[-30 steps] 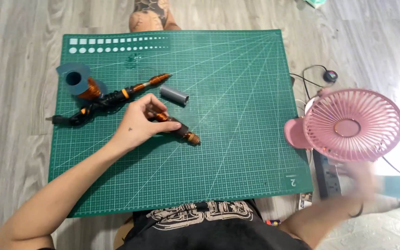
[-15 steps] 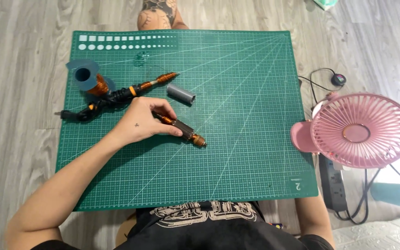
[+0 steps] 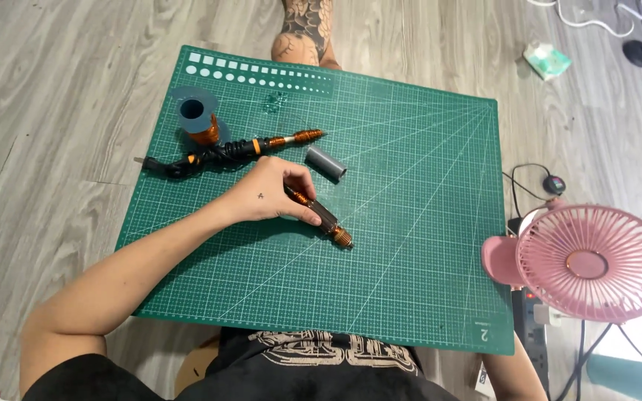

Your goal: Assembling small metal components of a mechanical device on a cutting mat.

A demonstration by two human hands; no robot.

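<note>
**Left hand on the copper-wound rod, right hand gone from view**

The left hand [image 3: 270,194] lies on the green cutting mat [image 3: 410,245] and its fingers close around 1 end of a dark rod wound with copper wire [image 3: 321,215]. The rod lies flat near the middle of the mat, tilted, with its free copper end pointing toward the person — the grip is narrow, holding the rod itself.

Compared with 1 second ago, the hand and the rod keep the same place on the mat. The right hand was then low at the right, under the pink fan [image 3: 594,263]; now it is not seen, only a piece of the right arm at the bottom edge, so I cannot tell its grip. The fan stands beside the right edge of the mat.

Behind the left hand lie a longer black and copper rod [image 3: 232,152], a short grey tube [image 3: 325,162] and a grey spool of copper wire [image 3: 198,119].
</note>
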